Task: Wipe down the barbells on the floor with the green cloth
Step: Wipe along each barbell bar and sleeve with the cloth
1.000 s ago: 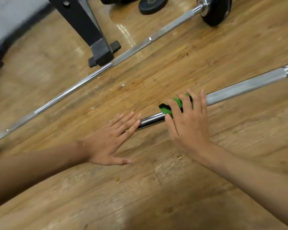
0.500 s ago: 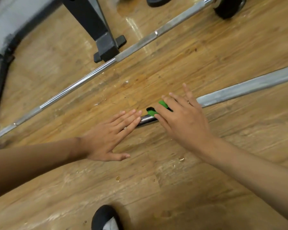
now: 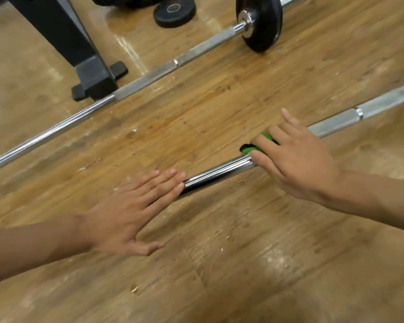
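On my feed the far barbell (image 3: 56, 129) enters at the left edge and runs diagonally up toward the top right, lying on the wooden floor (image 3: 243, 264). Partway along it the foot of a black rack (image 3: 96, 75) stands right against the far side of the shaft, so that stretch of the bar is crowded from behind.

Nearer to me, the left hand (image 3: 126, 210) lies flat with fingers straight and close together, holding nothing; its fingertips touch the bare chrome of the near barbell (image 3: 219, 174), and I cannot see the bar beyond them. This bar lies roughly parallel to the far one and well apart from it, with open floorboards between.

A loose black weight plate (image 3: 174, 11) lies flat on the floor near the top, beyond the far bar.

The green cloth (image 3: 254, 148) sits on the near barbell, mostly covered by the right hand (image 3: 296, 159). That hand's fingers are spread and nearly straight, pressing the cloth down onto the shaft; I cannot see the thumb. To the right of the hand the dull knurled section carries on to the frame edge.

A black plate (image 3: 266, 31) is mounted upright on the far barbell at the upper right. Small pale chips (image 3: 133, 289) lie scattered on the floor in front of both hands.
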The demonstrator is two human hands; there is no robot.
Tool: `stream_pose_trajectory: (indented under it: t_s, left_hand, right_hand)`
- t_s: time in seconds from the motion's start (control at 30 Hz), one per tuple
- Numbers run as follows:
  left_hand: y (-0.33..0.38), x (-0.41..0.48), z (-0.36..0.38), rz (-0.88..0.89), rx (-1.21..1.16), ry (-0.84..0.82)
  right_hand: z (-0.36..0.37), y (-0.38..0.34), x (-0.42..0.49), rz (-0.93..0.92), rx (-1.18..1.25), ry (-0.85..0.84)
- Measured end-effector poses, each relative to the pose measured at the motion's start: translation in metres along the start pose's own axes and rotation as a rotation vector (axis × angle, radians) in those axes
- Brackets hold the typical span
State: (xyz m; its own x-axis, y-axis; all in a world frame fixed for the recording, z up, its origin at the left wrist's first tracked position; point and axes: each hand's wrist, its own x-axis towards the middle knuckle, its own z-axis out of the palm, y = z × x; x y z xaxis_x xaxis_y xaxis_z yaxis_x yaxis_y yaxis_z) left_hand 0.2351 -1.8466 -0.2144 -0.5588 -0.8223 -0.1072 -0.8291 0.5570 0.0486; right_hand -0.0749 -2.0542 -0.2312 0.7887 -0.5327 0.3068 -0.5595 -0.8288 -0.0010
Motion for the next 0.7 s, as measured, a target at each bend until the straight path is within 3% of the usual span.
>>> stream_pose_trajectory:
  t_s: [0.13,0.23,0.3,0.37,0.47,0.6,0.7]
  left_hand:
    - [0.003,0.0,0.002,-0.002,0.002,0.015]
    - [0.008,-0.001,0.0,-0.011,0.012,0.011]
    - [0.012,-0.001,0.001,-0.016,0.023,0.004]
    - [0.015,-0.001,0.001,-0.019,0.019,-0.012]
    - [0.021,-0.002,0.001,-0.026,0.01,-0.008]
    - [0.032,-0.003,0.0,-0.034,0.036,-0.034]
    - [0.041,-0.004,-0.001,-0.032,0.043,-0.048]
  right_hand:
    - [0.015,-0.076,0.01,-0.086,0.101,0.019]
    - [0.008,-0.054,0.0,-0.243,0.125,-0.076]
    - [0.003,-0.014,-0.007,-0.17,0.072,-0.064]
    - [-0.004,0.004,-0.015,0.019,0.039,-0.027]
    - [-0.002,-0.038,-0.016,0.146,0.109,0.009]
    - [0.007,-0.102,-0.018,-0.067,0.164,-0.022]
    - [0.006,-0.073,-0.023,-0.122,0.071,0.014]
